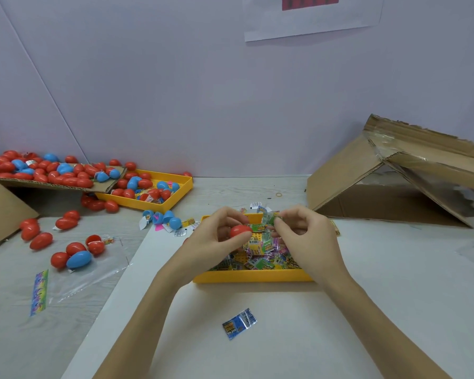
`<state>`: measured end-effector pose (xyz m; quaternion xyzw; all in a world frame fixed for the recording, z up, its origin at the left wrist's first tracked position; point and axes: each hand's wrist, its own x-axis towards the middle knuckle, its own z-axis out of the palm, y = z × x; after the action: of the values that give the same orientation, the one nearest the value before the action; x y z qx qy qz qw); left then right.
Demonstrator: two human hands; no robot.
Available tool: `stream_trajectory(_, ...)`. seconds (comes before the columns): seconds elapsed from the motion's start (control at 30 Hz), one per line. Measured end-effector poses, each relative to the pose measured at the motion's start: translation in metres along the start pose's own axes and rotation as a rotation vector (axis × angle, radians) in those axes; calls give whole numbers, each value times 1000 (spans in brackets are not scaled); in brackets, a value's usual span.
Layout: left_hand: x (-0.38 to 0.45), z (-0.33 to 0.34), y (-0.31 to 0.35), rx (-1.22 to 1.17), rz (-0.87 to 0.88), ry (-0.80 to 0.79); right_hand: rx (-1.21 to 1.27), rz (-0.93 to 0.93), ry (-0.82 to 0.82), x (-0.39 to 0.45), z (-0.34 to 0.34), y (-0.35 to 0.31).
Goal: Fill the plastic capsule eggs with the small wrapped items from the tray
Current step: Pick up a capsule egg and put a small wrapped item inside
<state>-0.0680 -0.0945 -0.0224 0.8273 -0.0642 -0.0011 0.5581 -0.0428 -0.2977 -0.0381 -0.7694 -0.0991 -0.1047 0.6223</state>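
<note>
Both hands work over the near yellow tray (253,277), which sits on the white sheet (340,310) in front of the person. Left hand (216,236) has fingers curled round a red capsule egg (240,231), held just above the tray's left part. Can't tell if it's a whole egg or one open half; only a rounded red surface shows. Right hand (303,231) pinches a green wrapped item (273,220) between thumb and fingertips, close to the egg but not touching it as far as visible.

Risks, as judgement:
- Packet looks flat and crinkly, about as wide as the egg. If not folded or rolled, a corner could catch in the seam and stop the halves closing.
- Egg is smooth, glossy plastic. Squeezing it shut with a fingertip grip could make it pop out and roll off.
- The drop zone is over the tray, so a slipped packet lands back in the pile. Low cost.
- One blue packet (239,323) already lies loose on the sheet near the person, easy to miss.

Task items: the tray is heaped with small printed packets (260,258) in green, yellow, pink and blue, and its studded yellow floor shows in spots. Red and blue eggs are scattered at left: on a cardboard flap (104,184), in a second yellow tray (175,198), and loose on the table (230,190).
</note>
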Motion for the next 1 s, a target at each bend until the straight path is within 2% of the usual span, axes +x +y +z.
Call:
stream_trajectory(0.2, 0, 6, 4, -130, 89, 36, 158, 116, -22, 0, -3, -5)
stream_trajectory(0.5, 3, 8, 7, -178, 88, 148, 187, 74, -106, 0, -1, -5)
stream_trajectory(0.77, 3, 10, 5, -172, 122, 92, 197, 66, -120, 0, 1, -3)
stream_trajectory(0.87, 3, 12, 4, -207, 126, 122, 268, 78, -138, 0, 1, -5)
stream_trajectory(1.0, 3, 12, 4, -230, 117, 134, 223, 13, -141, -2, 1, -7)
